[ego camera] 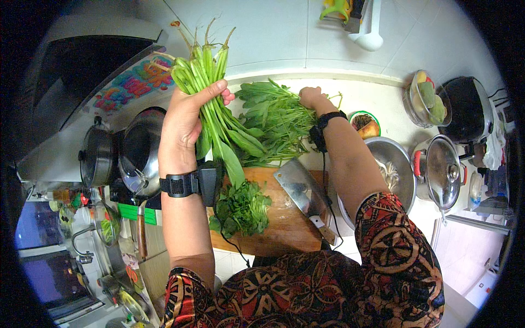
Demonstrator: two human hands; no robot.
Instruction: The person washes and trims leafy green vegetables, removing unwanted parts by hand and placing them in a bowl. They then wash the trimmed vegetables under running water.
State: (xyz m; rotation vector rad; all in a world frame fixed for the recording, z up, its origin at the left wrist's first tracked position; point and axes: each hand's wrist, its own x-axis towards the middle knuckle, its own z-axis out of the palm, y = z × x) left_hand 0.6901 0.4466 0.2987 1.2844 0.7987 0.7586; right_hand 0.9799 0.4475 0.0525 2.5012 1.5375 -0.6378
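Observation:
My left hand [184,115] is raised, its fingers wrapped around a bunch of leafy greens [207,71]. Roots point up and the leaves hang down over the cutting board's far edge. To its right, a loose heap of the same greens [275,119] lies on the counter. At the heap's stem ends, my right hand [315,99] is curled around some stems; its fingertips are partly hidden. Cut greens [246,209] sit on the wooden cutting board [283,235]. A cleaver [301,186] rests flat beside them, its handle towards me.
A wok [141,160] and a lidded black pan [98,156] stand left. On the right are a metal bowl [406,168] holding pale mushroom-like pieces, a glass-lidded pot [445,172], a clear bowl [412,112] and a green-rimmed container [379,127]. Cables hang from both wrist straps.

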